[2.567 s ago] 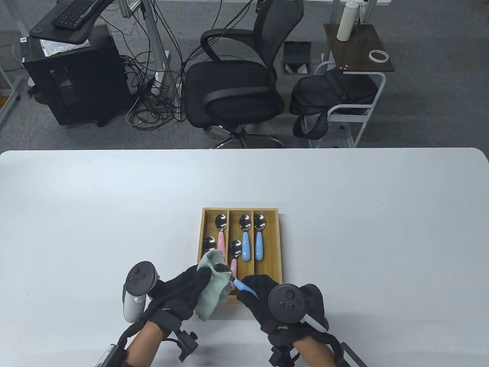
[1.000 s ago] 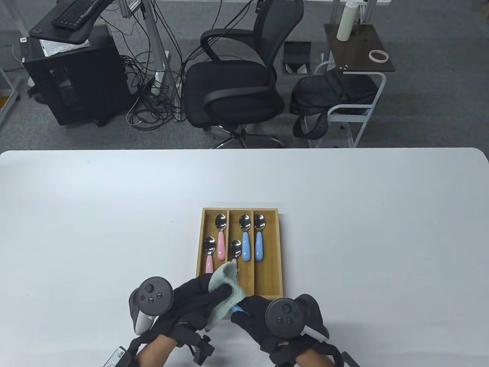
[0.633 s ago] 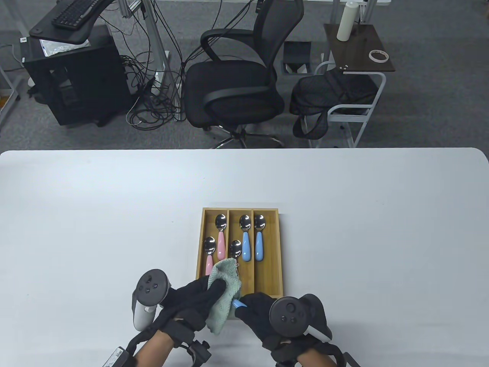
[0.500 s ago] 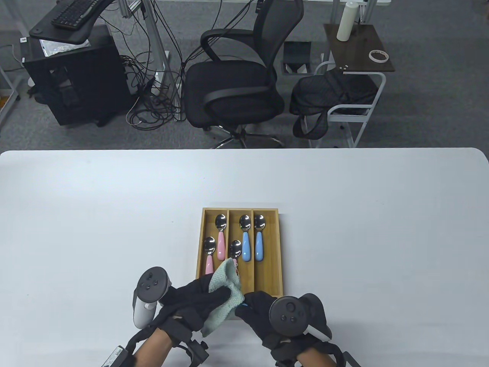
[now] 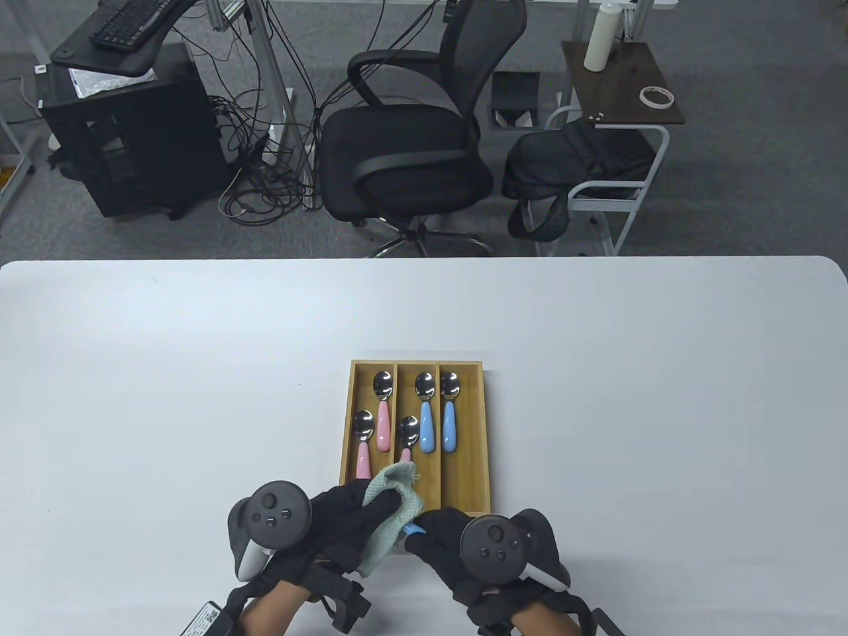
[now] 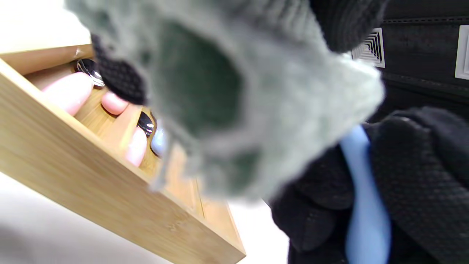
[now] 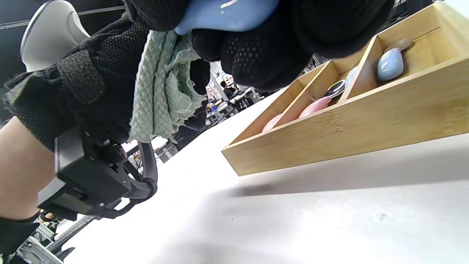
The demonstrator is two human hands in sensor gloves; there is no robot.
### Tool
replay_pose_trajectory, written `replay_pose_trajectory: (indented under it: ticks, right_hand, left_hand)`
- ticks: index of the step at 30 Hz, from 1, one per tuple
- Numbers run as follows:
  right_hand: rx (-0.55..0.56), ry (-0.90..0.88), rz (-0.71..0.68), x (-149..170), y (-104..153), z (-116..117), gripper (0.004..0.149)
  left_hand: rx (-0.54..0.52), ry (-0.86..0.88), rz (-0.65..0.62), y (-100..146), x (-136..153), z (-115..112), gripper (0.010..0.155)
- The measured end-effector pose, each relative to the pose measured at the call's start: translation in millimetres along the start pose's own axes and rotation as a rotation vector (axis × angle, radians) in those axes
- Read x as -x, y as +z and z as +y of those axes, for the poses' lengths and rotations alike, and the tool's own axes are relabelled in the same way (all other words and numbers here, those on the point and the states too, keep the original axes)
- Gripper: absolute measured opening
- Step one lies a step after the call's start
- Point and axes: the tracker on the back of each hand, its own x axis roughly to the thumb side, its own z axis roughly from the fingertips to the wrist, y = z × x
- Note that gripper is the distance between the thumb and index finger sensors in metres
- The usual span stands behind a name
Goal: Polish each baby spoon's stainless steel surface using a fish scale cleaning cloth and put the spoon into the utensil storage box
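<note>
1. While both hands worked at its near end, the utensil storage box (image 5: 464,490) lay just beyond the fingers, five spoons already resting in its compartments.
2. The left hand (image 5: 338,523) gripped the fish scale cleaning cloth (image 5: 391,510), soft and bunched, wrapped over the hidden bowl.
3. The right hand (image 5: 450,536) pinched the blue-handled spoon (image 7: 227,13) by its plump handle; light, stiff, probably slick at the steel, so the handle looked the best place to hold.

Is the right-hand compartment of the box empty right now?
No, the table view shows one blue-handled spoon lying in the right compartment of the utensil storage box.
</note>
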Motion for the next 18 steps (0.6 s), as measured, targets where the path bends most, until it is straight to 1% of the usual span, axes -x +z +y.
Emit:
replay_pose_trajectory:
  ticks: [1,3,5,6,10,14,18]
  right_hand:
    - [0.004,-0.003,0.001,0.0,0.1,-0.3,0.045]
    - [0.013,-0.007,0.003,0.1,0.3,-1.3,0.045]
    - [0.027,-0.019,0.01,1.2,0.5,-3.0,0.045]
    - [0.031,-0.018,0.011,1.9,0.4,-3.5,0.045]
    - [0.035,-0.015,0.027,6.3,0.3,-5.6,0.045]
    - [0.026,-0.007,0.037,8.0,0.2,-5.6,0.044]
    - [-0.027,-0.03,0.024,7.4,-1.3,-1.6,0.044]
  left_hand:
    - [0.004,0.013,0.002,0.3,0.1,-0.1,0.058]
    - [0.02,0.101,0.018,0.1,1.2,-1.3,0.057]
    - [0.065,0.196,0.043,-1.3,4.4,-2.1,0.057]
    - [0.073,0.221,0.052,-1.4,5.5,-2.4,0.057]
    - [0.164,0.327,0.089,-4.7,11.9,-4.8,0.055]
    - [0.204,0.349,0.107,-6.4,14.2,-7.3,0.051]
    - [0.197,0.28,0.1,-7.1,14.2,-7.1,0.055]
